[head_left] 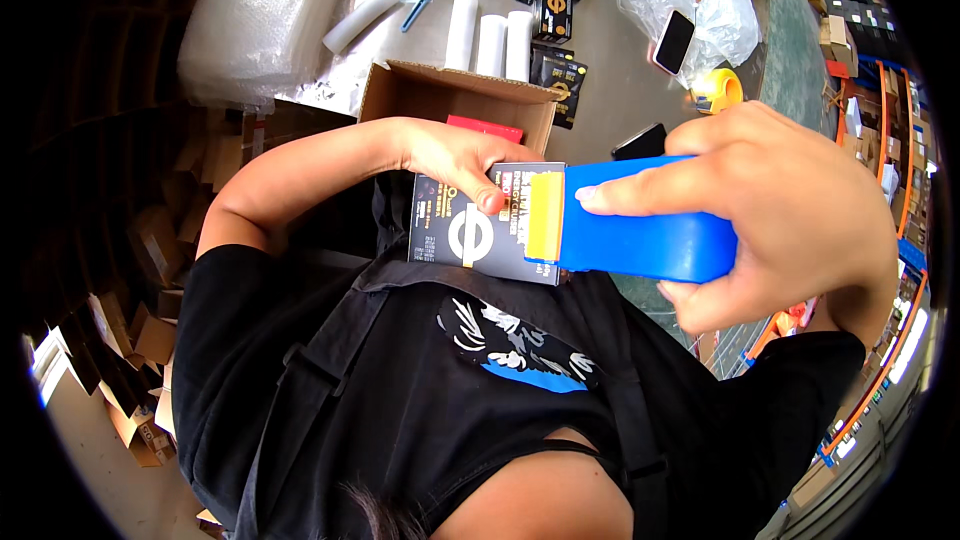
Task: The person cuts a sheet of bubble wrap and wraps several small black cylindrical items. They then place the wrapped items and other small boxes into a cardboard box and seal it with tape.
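My left hand (455, 158) holds a dark flat product box (470, 235) with orange and white print close against my chest, thumb lying across its top face. My right hand (795, 210) grips a blue handheld tool (645, 230) whose yellow-orange front edge (544, 218) presses on the right end of the box. My index finger stretches along the top of the blue tool. I wear a black shirt and a dark apron.
On the grey table stand an open cardboard box (455, 90) with a red item (485, 127) inside, three white rolls (490, 40), several dark product boxes (556, 15), a phone (674, 40), a yellow tape dispenser (718, 90), bubble wrap (265, 15) and a blue-handled cutter (420, 6). Cardboard boxes (135, 330) pile up at left.
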`<state>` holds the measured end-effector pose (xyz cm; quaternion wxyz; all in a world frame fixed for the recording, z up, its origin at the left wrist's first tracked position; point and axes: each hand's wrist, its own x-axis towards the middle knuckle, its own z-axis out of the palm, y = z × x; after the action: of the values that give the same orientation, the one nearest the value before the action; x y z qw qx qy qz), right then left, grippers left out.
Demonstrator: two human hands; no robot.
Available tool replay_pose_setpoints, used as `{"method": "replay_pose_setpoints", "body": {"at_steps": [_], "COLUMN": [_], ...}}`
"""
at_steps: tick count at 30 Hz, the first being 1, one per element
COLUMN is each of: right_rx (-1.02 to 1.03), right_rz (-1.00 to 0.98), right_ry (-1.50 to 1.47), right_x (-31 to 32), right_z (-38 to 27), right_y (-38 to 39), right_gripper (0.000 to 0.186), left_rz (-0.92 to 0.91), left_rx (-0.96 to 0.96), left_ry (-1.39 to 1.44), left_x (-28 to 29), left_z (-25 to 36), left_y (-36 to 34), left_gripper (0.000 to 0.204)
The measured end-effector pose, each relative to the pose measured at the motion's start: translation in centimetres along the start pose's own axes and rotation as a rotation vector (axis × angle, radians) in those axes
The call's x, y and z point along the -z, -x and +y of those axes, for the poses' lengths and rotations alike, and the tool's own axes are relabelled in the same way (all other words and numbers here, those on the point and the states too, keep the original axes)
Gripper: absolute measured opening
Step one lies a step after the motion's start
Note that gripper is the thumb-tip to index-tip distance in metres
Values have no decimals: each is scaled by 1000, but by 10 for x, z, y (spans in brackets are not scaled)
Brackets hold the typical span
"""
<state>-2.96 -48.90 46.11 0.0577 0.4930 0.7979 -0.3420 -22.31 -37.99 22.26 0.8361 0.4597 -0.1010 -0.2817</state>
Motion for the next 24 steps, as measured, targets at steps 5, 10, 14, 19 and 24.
{"method": "replay_pose_setpoints", "body": {"at_steps": [5, 10, 14, 19, 24], "right_rx": [-139, -195, -136, -202, -203], "right_rz": [-119, -125, -49, 23, -29], "right_ry": [-69, -165, -163, -61, -39], "right_x": [12, 8, 3, 1, -3], "right_z": [-13, -10, -2, -5, 13], "right_y": [17, 39, 61, 92, 114], "right_gripper": [70, 72, 77, 73, 77], "left_rz": [33, 53, 19, 0, 60], "left_rx": [54, -47, -173, -174, -189], "left_ry": [-38, -96, -75, -29, 57], "left_x": [-10, -13, -12, -7, -11], "left_z": [23, 15, 3, -10, -13], "left_y": [4, 8, 7, 7, 8], "left_gripper": [96, 83, 79, 94, 99]}}
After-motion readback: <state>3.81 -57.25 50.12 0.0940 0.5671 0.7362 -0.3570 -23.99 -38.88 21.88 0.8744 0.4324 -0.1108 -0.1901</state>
